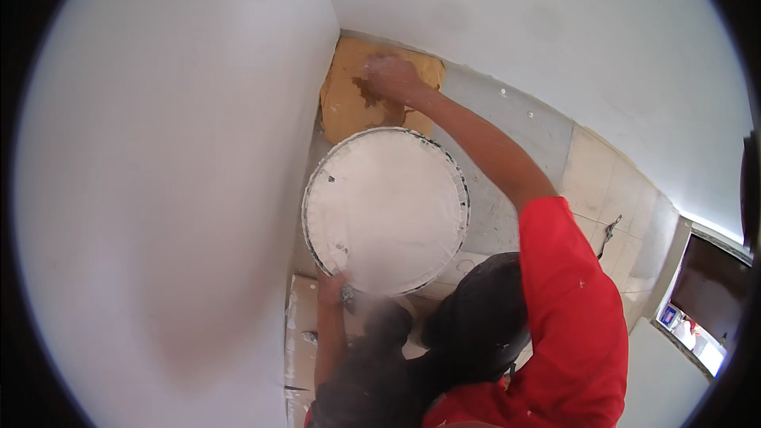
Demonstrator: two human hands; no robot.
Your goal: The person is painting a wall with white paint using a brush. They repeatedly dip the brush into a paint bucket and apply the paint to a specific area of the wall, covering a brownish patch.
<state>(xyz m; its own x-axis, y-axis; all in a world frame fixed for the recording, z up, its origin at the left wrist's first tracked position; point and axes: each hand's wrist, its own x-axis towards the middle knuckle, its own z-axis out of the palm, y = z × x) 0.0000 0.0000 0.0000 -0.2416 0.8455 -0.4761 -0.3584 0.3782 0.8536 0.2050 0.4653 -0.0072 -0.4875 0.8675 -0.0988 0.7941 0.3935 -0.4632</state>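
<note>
A large round tub [388, 198], its top white and crusted along a dark rim, stands in the middle of the view. At its lower left edge is my left hand [333, 285], with the fingers closed on the tub's edge; a small grey piece shows beside them. Beyond the tub, a yellow-brown sheet [345, 83] lies in the corner on the floor, with a dark wet-looking stain. Over that sheet reaches my right hand [392, 79], slightly blurred. Its fingers look curled in, and whatever they hold is hidden.
White walls [182, 150] meet at the corner behind the sheet. Grey, dusty floor [507, 135] runs right into pale tiles [598, 166], where a dark strap-like thing [610, 230] lies. At the far right is an opening [705, 293] with a brown panel.
</note>
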